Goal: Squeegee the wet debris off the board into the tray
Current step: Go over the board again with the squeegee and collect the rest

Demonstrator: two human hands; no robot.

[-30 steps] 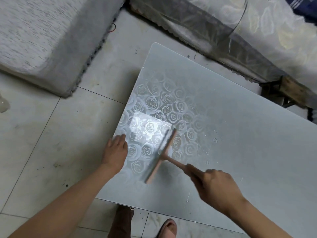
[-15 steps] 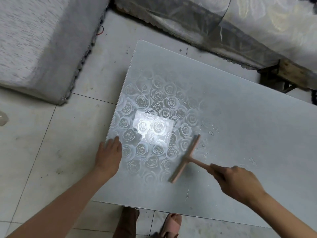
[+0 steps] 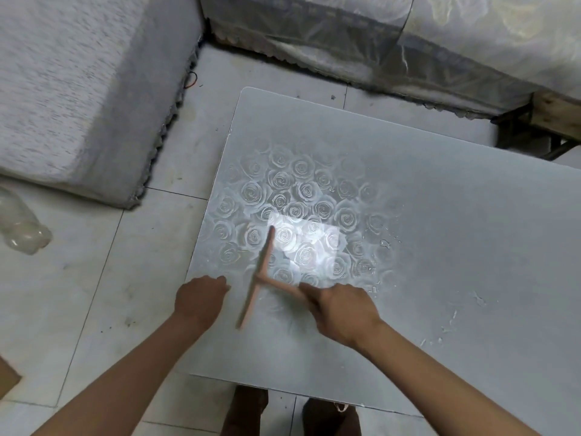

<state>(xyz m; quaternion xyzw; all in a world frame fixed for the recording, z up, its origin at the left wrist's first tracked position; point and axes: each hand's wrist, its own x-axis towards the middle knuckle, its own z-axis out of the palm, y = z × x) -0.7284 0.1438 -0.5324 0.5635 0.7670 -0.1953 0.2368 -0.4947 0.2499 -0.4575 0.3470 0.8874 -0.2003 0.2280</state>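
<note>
Head camera: a look straight down at two bare forearms reaching in from the bottom edge over a tiled floor [image 3: 103, 278].
Far left: a clear plastic bottle [image 3: 22, 228] lies on its side on the tiles, and a corner of brown cardboard [image 3: 8, 380] shows below it.
Upper left: a thick grey mattress [image 3: 78, 89] with a frayed edge sits on the floor.
Left hand [image 3: 201, 298]: it rests on the near left edge of the board with the fingers bent. Whether they hook over the edge or only press on it cannot be told.
Squeegee [image 3: 259, 275]: tan and T-shaped, slightly blurred. Its long blade runs from near to far just to the right of the left hand, between the two hands, with its far end reaching a bright patch of reflected light.
Board [image 3: 440, 215]: a large pale grey sheet with rounded corners. Its left half is printed with a cluster of roses that looks wet and shiny.
Right hand [image 3: 342, 313]: the fingers are wrapped around the squeegee handle, which angles away to the left toward the blade.
Debris [image 3: 452, 322]: small white wet flecks lie on the board to the right of the right hand, well apart from the blade. A few droplets sit at the right side of the roses.
Top right: furniture under a sheer floral cover [image 3: 408, 42], with a wooden frame [image 3: 556, 118] at the edge.
Bottom centre: brown trouser legs [image 3: 248, 410] below the board's near edge.
</note>
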